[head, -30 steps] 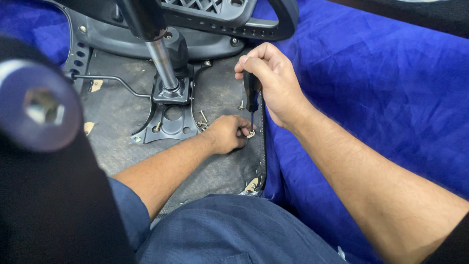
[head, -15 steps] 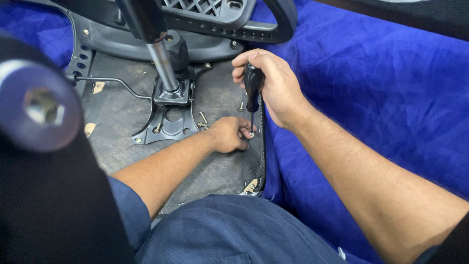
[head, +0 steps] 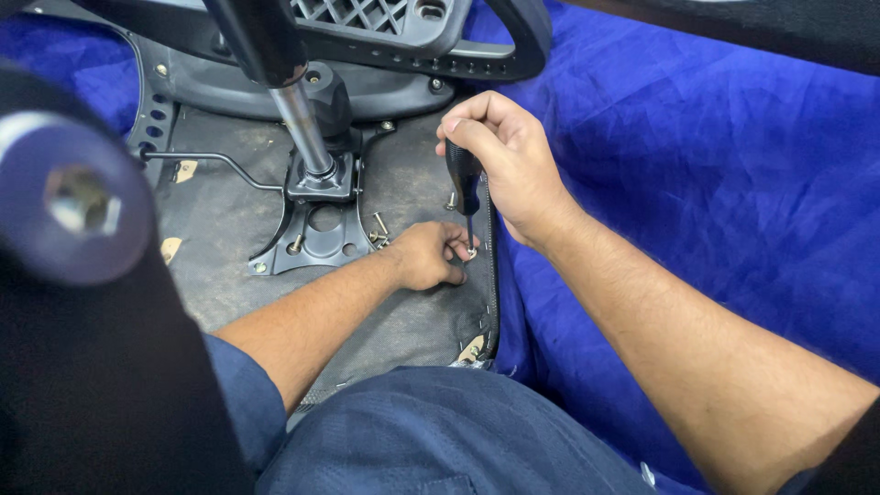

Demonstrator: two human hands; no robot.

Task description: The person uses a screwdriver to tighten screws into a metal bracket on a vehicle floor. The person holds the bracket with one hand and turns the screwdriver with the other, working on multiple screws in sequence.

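The screwdriver (head: 465, 183) handle is mostly buried in the right hand (head: 509, 160). Its tip and the small fastener under the left hand's (head: 426, 257) fingers (head: 458, 246) are too small to make out. The blurred wheel (head: 78, 197) runs off the left edge.

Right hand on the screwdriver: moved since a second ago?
Barely. The right hand holds the same spot beside the metal column; its grip on the screwdriver only rotated slightly.

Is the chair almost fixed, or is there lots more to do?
Already done: the metal plate with its post sits on the underside of the seat. In hand: the right hand holds a screwdriver upright, tip on a small screw that the left hand steadies near the seat's edge. Left: loose screws lie beside the plate, so probably more remains.
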